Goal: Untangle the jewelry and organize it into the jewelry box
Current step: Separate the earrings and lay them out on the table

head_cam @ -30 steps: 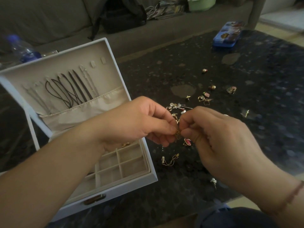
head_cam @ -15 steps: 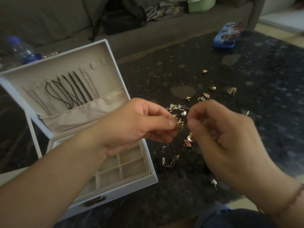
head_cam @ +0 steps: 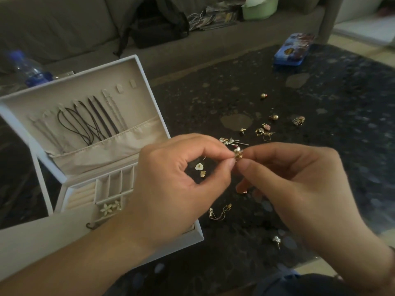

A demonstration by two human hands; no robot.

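Gold earrings [head_cam: 237, 154] are pinched again between both hands, left hand [head_cam: 175, 184] and right hand [head_cam: 299, 189], after briefly parting; they're held above the table [head_cam: 320, 146] beside the jewelry box [head_cam: 85, 146], probably not separated yet.

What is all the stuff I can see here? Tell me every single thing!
white jewelry box: one, white with beige lining, open, on the table's left
dark cord necklaces: several, black, hanging inside the lid
white flower earrings: two, in a box compartment
loose gold earrings: many, gold, scattered on the table
tangled gold piece: one, pinched between both hands
dark speckled table: one, black
blue tin case: one, table's far edge
plastic water bottle: one, blue label, behind the box
grey sofa: one, behind the table
black backpack: one, on the sofa
green bowl: one, on the sofa
left hand: pinches the piece
right hand: pinches the piece
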